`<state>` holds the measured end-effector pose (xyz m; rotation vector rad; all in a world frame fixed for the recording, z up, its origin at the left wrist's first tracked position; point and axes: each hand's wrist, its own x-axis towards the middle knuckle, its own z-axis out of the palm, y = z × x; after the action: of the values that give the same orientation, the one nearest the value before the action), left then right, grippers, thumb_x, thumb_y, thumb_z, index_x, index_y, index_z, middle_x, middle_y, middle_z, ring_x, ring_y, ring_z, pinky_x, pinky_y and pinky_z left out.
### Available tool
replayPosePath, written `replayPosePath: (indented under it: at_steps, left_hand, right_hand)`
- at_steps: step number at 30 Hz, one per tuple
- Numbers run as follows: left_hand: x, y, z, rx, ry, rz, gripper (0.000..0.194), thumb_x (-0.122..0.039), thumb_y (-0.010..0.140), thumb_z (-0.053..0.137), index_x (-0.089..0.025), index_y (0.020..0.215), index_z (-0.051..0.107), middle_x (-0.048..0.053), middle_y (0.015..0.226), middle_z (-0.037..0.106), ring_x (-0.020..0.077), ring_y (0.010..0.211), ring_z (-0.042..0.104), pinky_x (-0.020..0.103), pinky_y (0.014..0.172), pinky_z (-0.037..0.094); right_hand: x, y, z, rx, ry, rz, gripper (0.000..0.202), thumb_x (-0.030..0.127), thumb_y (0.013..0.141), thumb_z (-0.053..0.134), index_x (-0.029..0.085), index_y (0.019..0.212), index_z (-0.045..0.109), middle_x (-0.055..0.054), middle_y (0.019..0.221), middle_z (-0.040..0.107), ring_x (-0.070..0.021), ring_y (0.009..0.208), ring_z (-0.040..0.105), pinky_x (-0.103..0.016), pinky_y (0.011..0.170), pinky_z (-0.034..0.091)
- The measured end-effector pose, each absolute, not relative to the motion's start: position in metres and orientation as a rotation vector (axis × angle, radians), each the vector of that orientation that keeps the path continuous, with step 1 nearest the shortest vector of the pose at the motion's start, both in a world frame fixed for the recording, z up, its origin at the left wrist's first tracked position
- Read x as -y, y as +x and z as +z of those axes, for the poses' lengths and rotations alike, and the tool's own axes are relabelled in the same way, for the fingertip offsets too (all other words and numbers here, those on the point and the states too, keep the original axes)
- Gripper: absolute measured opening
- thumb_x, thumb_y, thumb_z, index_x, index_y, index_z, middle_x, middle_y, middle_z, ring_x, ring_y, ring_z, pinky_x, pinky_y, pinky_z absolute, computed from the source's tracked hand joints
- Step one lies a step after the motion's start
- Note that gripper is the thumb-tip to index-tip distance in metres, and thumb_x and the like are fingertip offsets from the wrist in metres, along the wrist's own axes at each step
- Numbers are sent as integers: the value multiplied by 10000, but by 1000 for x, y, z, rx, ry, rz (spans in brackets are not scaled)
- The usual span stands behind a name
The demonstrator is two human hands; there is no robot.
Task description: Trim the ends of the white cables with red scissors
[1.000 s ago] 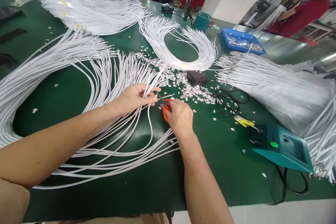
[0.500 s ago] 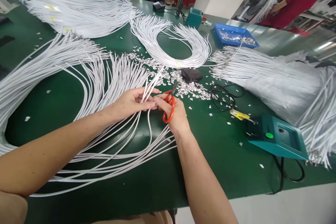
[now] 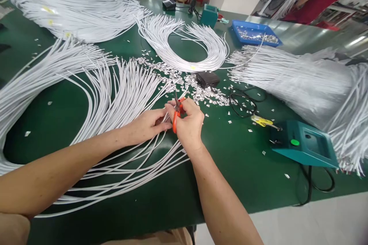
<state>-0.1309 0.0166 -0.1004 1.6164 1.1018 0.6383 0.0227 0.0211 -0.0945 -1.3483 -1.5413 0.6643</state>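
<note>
White cables lie fanned out in a big curved bundle on the green table. My left hand is closed, with thumb and fingers pinching a white cable near its end. Close against it, my right hand is wrapped round scissors with orange handles, their dark blades pointing up and away. The two hands' fingertips meet around the cable, so the exact contact is partly hidden. Several loose cables trail in curves below the hands.
Silvery scraps are strewn beyond my hands around a black box. A coiled cable bundle and a blue tray lie farther back. At right are a teal device, a yellow clip and wrapped cables.
Several cable ends that stood up between my left fingers have dropped toward the bundle on the left. My right hand has turned, swinging the scissors left toward my left fingertips. The view has shifted slightly.
</note>
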Motion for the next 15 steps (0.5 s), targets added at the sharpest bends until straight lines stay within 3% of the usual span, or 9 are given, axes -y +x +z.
replayPosePath:
  at_steps: [3,5,10,15]
  left_hand:
    - [-23,-134,-99,-983,1378,708,323,-335,754,728,-201,1031,628,26,993,661,188,918,619,300,817,498]
    - [-28,-136,-97,-975,1194,761,336,-321,735,753,-187,1012,616,37,1026,654,173,939,620,305,838,501]
    - [-32,-135,-96,-960,1024,845,314,-273,687,798,-168,803,526,-7,811,632,145,788,654,245,658,479]
    - [-30,-136,-96,-960,1048,910,331,-253,718,779,-176,762,460,-26,696,619,129,689,647,207,536,390]
  right_hand:
    - [-22,22,-94,1369,-1328,892,187,370,728,705,204,659,652,5,712,602,-137,678,525,-291,687,423]
    - [-23,21,-94,1217,-1293,1059,193,370,704,724,192,665,657,11,702,611,-126,654,521,-279,664,424]
    - [-24,17,-94,974,-1169,1415,243,408,664,748,180,673,665,29,609,573,-113,577,499,-276,618,430]
    - [-30,25,-95,985,-1079,1632,227,388,654,760,177,691,685,32,610,539,-99,594,460,-259,614,391]
